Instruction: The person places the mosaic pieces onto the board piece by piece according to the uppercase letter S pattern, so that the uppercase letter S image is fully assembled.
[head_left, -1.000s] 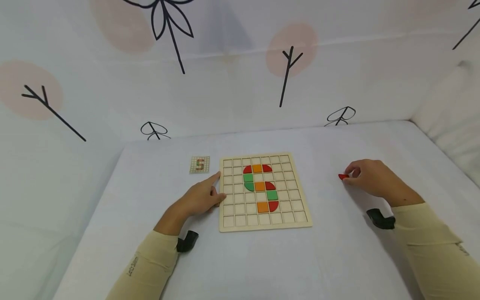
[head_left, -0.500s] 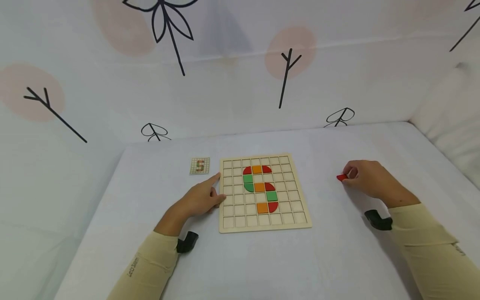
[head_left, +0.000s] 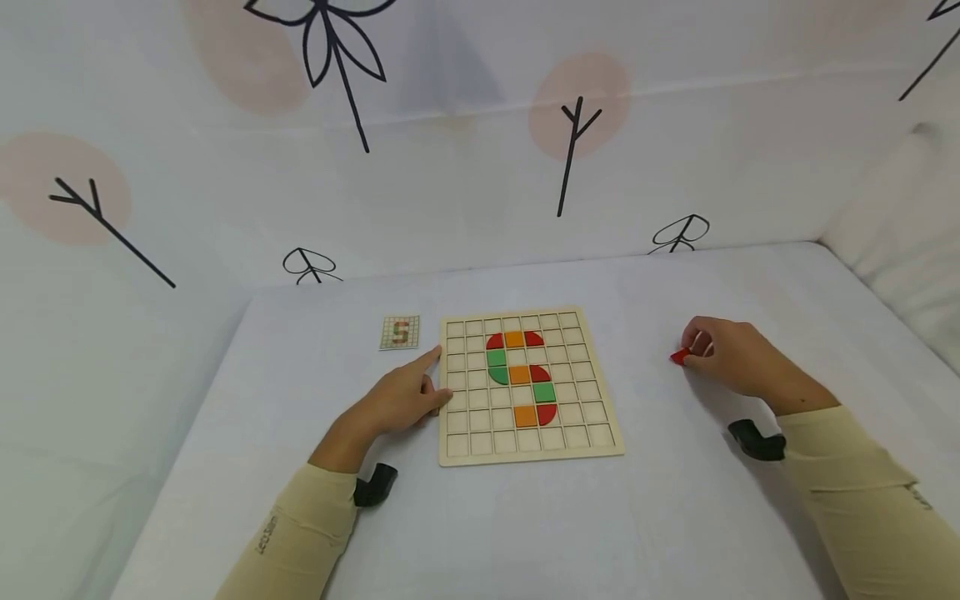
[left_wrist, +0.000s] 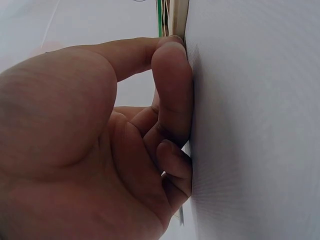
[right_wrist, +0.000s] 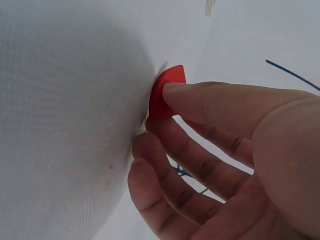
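A wooden grid board (head_left: 585, 368) lies on the white cloth, with red, orange and green tiles (head_left: 519, 374) set in an S-like pattern. At its left edge rests my left hand (head_left: 396, 395), index finger and thumb touching the side and the other fingers bent under. The left wrist view has that hand (left_wrist: 100, 120) low against the cloth beside the board's edge (left_wrist: 178, 20). Off to the board's right, my right hand (head_left: 726, 354) pinches a red quarter-circle tile (head_left: 679, 357). In the right wrist view the thumb covers part of this tile (right_wrist: 159, 104), close over the cloth.
A small pattern card (head_left: 400, 332) showing a coloured S lies left of the board's upper corner. White cloth (head_left: 525, 533) covers the table. Behind stands a printed cloth backdrop (head_left: 465, 192), and another cloth wall (head_left: 915, 217) rises at the right.
My right hand has shifted slightly left, and the red tile turns a little between its fingers. The left hand keeps its place at the board.
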